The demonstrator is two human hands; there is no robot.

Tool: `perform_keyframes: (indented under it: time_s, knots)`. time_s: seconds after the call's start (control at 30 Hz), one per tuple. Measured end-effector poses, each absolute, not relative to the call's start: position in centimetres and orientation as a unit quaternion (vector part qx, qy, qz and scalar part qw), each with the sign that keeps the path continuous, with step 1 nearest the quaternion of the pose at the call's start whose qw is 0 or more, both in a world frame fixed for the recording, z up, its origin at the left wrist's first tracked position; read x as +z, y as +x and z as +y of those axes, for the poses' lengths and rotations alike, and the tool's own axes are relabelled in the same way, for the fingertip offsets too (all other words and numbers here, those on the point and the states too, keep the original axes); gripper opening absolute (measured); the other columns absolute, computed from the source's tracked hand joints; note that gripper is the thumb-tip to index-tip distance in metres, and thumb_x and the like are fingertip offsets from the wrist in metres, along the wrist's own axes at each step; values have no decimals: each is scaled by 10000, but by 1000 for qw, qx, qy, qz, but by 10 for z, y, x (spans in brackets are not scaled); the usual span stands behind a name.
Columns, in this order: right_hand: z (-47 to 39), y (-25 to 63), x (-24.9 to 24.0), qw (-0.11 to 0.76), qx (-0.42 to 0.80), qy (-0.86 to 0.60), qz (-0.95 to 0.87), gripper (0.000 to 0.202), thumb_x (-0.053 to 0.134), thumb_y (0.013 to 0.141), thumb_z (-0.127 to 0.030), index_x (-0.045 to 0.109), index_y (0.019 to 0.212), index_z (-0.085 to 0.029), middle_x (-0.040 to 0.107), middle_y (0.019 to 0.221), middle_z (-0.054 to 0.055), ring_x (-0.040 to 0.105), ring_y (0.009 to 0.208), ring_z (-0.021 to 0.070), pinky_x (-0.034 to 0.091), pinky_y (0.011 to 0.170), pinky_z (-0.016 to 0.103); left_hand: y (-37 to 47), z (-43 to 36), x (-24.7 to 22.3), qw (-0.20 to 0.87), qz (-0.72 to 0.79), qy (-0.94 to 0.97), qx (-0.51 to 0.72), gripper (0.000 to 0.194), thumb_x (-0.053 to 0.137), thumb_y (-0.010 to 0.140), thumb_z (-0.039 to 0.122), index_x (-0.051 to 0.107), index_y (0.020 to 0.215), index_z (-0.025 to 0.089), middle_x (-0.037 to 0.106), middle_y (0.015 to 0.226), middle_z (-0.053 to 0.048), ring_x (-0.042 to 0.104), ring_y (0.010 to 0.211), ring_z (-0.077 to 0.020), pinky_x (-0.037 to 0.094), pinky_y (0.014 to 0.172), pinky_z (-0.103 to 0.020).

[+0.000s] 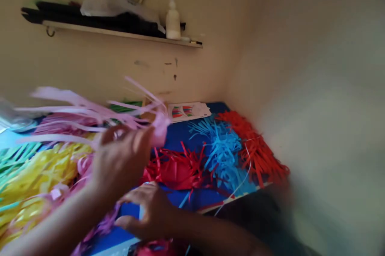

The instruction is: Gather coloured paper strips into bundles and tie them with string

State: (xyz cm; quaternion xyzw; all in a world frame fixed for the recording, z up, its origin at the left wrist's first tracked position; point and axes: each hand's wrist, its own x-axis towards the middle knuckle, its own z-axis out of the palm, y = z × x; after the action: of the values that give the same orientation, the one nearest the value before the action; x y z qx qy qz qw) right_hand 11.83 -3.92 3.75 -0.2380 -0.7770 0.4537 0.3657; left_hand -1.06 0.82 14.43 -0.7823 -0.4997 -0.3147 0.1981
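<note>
My left hand (123, 156), slightly smeared by motion, is raised and closed on a pink fringed paper strip (161, 130), whose long cut ends stream off to the left. Lower down, my right hand (153, 210) hovers near the blue tabletop (173, 198) with thumb and fingers apart; a pale blue patch shows between them, and I cannot tell what it is. Just beyond the right hand lies a heap of red fringed paper (177, 172). Under my left forearm are yellow fringe (45, 168) and more pink and purple strips.
Light blue fringe (225, 152) and orange-red fringe (255, 148) lie at the right by the wall. A white printed card (189, 111) rests at the back. Green fringe (18, 160) is at far left. Above, a wall shelf (120, 33) holds a white nozzle bottle (173, 23).
</note>
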Motion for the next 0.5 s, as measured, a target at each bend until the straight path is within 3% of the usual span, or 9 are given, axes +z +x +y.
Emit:
perform_keyframes:
  time_s: [0.07, 0.17, 0.27, 0.37, 0.5]
  knots:
    - [-43, 151, 42, 446, 642, -257, -568, 370, 753, 754, -416, 659, 1067, -243, 653, 834, -22, 601, 754, 152, 472, 711, 272, 16, 1, 125, 233, -462, -803, -296, 175, 506, 886, 139, 645, 976, 195, 709, 815, -17, 652, 775, -202, 457, 866, -400]
    - [-38, 175, 45, 476, 806, -213, -281, 461, 831, 601, -302, 653, 1022, -242, 566, 731, -68, 478, 585, 80, 382, 551, 192, 35, -5, 90, 276, -453, -801, -278, 113, 524, 883, 163, 633, 908, 178, 714, 798, -50, 652, 732, -227, 445, 744, -368]
    - [-23, 174, 40, 481, 842, -199, -140, 322, 793, 631, -259, 627, 902, -213, 641, 848, -26, 566, 684, 99, 422, 580, 196, 35, -4, 71, 270, -478, -784, -290, 174, 518, 893, 153, 638, 1019, 157, 731, 871, -78, 663, 767, -231, 446, 751, -349]
    - [-4, 165, 33, 523, 808, -245, -112, 173, 680, 762, -308, 590, 874, -213, 686, 942, 44, 636, 809, 168, 503, 660, 269, 27, -4, 67, 275, -478, -786, -279, 243, 491, 906, 153, 629, 1104, 173, 754, 941, -82, 685, 830, -246, 431, 778, -371]
    - [17, 165, 37, 555, 774, -269, -144, 271, 490, 873, -429, 597, 954, -193, 700, 1068, 123, 669, 969, 240, 545, 853, 414, 19, -8, 62, 281, -477, -787, -272, 237, 504, 912, 172, 619, 1112, 228, 782, 993, -40, 722, 891, -236, 387, 867, -418]
